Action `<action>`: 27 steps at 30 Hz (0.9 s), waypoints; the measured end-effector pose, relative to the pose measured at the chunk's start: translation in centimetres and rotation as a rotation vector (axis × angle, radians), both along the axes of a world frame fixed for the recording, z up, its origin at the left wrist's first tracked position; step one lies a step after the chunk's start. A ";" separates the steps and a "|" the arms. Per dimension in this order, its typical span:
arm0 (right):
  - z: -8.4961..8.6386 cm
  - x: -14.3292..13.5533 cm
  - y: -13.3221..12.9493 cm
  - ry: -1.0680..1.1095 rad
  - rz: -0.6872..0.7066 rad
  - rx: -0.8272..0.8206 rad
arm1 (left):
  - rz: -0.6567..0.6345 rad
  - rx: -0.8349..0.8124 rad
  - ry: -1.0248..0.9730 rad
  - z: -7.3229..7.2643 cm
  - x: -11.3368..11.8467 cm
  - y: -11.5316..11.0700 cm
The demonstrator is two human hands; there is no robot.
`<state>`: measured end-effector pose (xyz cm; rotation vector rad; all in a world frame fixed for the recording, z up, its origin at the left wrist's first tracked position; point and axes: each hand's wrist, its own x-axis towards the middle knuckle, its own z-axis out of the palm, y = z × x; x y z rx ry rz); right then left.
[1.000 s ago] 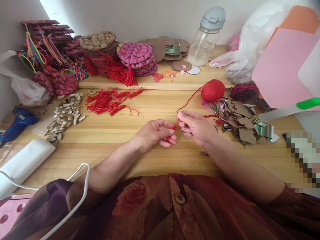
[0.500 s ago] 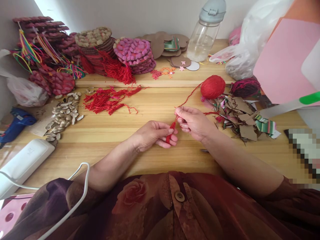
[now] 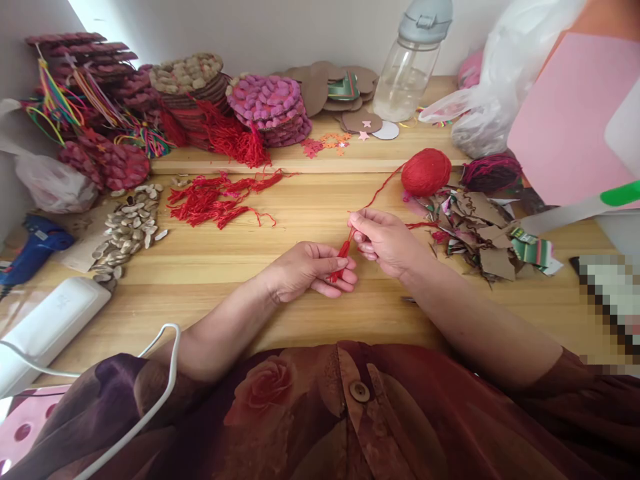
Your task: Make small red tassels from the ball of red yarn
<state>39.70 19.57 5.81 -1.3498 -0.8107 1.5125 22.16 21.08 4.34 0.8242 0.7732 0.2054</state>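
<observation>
Between the thumb and fingers of my left hand [image 3: 313, 270] is a small red yarn tassel [image 3: 344, 251], its lower end lying across the fingers. My right hand [image 3: 383, 240] pinches the red yarn [image 3: 351, 233] just above the tassel's top, fingers curled. A strand runs from behind that hand up to the red ball of yarn [image 3: 426, 172] at the back right. Finished-looking red tassels [image 3: 215, 200] lie in a loose heap to the back left of my hands.
Peanut shells [image 3: 127, 230], a blue glue gun [image 3: 35, 247] and a white power bank-like box [image 3: 55, 327] lie left. Cardboard scraps [image 3: 493, 233] are heaped right. A water bottle [image 3: 407, 73] and decorated round stacks [image 3: 267, 110] stand on the raised back ledge. A white cable [image 3: 173, 373] crosses my left sleeve.
My right hand has shifted very slightly up and left, still pinching the yarn. The left hand keeps the tassel in nearly the same place.
</observation>
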 end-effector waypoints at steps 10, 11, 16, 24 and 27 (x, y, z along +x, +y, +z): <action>-0.2 -0.1 0.2 -0.021 -0.018 0.078 | 0.011 -0.037 0.006 -0.2 0.1 -0.3; -0.2 -0.1 0.2 -0.022 -0.017 0.080 | 0.012 -0.037 0.005 -0.2 0.1 -0.3; -0.3 0.0 0.2 -0.030 -0.023 0.074 | 0.023 -0.038 0.013 -0.2 0.2 -0.3; 0.2 1.1 0.1 0.093 0.056 0.009 | 0.057 0.079 0.077 -0.2 0.3 -0.2; 0.2 1.6 0.0 0.189 0.088 -0.023 | 0.055 0.182 0.079 -0.2 0.3 -0.2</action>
